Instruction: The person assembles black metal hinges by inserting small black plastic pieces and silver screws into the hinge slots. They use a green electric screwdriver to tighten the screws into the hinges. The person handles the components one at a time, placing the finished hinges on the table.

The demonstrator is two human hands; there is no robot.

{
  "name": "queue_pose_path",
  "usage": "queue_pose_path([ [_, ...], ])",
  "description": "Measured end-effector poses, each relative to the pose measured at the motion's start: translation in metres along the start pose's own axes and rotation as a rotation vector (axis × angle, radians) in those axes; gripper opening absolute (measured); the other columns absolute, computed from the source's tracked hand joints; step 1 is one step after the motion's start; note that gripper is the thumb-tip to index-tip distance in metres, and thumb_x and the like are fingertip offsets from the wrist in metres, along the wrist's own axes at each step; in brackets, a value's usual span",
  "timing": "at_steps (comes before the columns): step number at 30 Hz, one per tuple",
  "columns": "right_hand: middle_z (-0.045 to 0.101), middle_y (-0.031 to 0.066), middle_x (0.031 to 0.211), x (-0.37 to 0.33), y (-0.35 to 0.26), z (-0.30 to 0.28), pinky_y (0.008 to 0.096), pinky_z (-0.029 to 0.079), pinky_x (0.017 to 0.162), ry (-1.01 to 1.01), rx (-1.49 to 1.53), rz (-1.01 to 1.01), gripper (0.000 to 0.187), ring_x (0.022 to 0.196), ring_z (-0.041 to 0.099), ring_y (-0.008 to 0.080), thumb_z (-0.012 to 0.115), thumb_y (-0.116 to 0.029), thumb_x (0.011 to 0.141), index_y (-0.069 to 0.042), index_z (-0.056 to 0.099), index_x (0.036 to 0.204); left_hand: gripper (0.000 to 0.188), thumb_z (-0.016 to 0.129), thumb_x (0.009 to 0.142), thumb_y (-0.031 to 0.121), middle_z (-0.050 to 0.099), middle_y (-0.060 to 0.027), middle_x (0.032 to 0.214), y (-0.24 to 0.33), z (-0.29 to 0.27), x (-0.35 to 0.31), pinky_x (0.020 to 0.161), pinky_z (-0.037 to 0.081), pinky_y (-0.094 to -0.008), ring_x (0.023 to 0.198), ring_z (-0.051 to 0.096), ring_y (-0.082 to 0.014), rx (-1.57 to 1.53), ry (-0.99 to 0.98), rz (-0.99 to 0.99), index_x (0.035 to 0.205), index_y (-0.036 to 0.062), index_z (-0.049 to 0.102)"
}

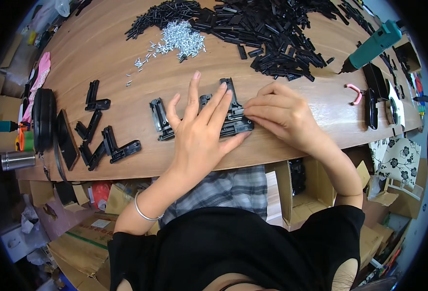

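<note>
Several black L-shaped plastic parts lie side by side before me. My left hand [199, 119] rests over them with its fingers spread, thumb along the near edge of the right-hand L-shaped part [237, 127]. At that part's corner my right hand [282, 114] pinches with thumb and fingers together; whatever sits between the fingertips is too small or hidden to make out. A second L-shaped part [159, 116] shows to the left of my left hand. Between the two, another black part [205, 100] is mostly covered by my fingers.
More L-shaped parts [119, 145] lie at left, near a black case [44, 121] and a phone-like slab [67, 140]. Silver screws [182, 40] and black plastic pieces [277, 39] are heaped at the back. A teal power screwdriver [375, 44] stands at right, beyond a pink hook-shaped piece [354, 94].
</note>
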State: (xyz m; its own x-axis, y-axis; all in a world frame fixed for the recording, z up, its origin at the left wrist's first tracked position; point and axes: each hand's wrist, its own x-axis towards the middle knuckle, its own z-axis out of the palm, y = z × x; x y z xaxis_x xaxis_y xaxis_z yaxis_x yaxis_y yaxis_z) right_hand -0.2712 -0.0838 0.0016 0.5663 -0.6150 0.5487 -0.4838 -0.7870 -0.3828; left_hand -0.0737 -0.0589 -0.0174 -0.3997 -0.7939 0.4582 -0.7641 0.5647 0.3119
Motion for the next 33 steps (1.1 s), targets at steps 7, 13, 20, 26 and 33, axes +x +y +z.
queue_pose_path([
  [7,0.066,0.0066,0.085,0.006,0.004,-0.001,0.0312,0.049,0.068,-0.121,0.070,-0.043,0.020,0.076,0.056,0.0225,0.070,-0.006,0.067,-0.002,0.068,0.087,0.068,0.075,0.062,0.042,0.057,-0.0077,0.120,0.001,0.002,-0.002,0.100,0.012,-0.0495,0.129,0.034,-0.0308,0.040,0.020,0.001,0.114,0.0012,0.058],
  [13,0.066,0.0076,0.081,0.044,0.064,-0.013,0.0345,0.048,0.072,-0.019,-0.307,0.047,0.017,0.081,0.057,0.0231,0.066,-0.006,0.069,-0.005,0.068,0.086,0.065,0.073,0.065,0.045,0.058,-0.0093,0.117,0.002,0.005,-0.003,0.100,0.012,-0.0492,0.128,0.034,-0.0318,0.062,0.060,0.021,0.110,0.0004,0.060],
  [20,0.066,0.0106,0.076,0.077,0.068,-0.004,0.0336,0.049,0.071,-0.216,-0.565,0.214,0.017,0.078,0.061,0.0247,0.068,-0.013,0.068,-0.004,0.067,0.083,0.065,0.073,0.064,0.047,0.057,-0.0099,0.117,0.000,0.004,-0.006,0.099,0.013,-0.0490,0.128,0.032,-0.0352,0.052,0.083,0.005,0.107,0.0000,0.061],
  [26,0.066,0.0098,0.073,0.086,0.063,0.007,0.0326,0.051,0.070,-0.209,-0.313,0.546,0.017,0.070,0.065,0.0243,0.069,-0.014,0.068,-0.004,0.066,0.081,0.077,0.073,0.061,0.051,0.053,-0.0126,0.121,-0.001,0.003,-0.007,0.099,0.014,-0.0497,0.129,0.030,-0.0376,0.006,0.084,-0.014,0.115,-0.0016,0.056],
  [33,0.066,0.0111,0.076,0.085,0.073,0.001,0.0308,0.049,0.067,-0.183,-0.231,0.496,0.022,0.070,0.063,0.0205,0.069,-0.014,0.069,-0.003,0.065,0.088,0.078,0.070,0.064,0.052,0.053,-0.0151,0.118,-0.003,0.001,-0.009,0.097,0.018,-0.0520,0.127,0.030,-0.0426,0.007,0.105,-0.008,0.115,-0.0043,0.053],
])
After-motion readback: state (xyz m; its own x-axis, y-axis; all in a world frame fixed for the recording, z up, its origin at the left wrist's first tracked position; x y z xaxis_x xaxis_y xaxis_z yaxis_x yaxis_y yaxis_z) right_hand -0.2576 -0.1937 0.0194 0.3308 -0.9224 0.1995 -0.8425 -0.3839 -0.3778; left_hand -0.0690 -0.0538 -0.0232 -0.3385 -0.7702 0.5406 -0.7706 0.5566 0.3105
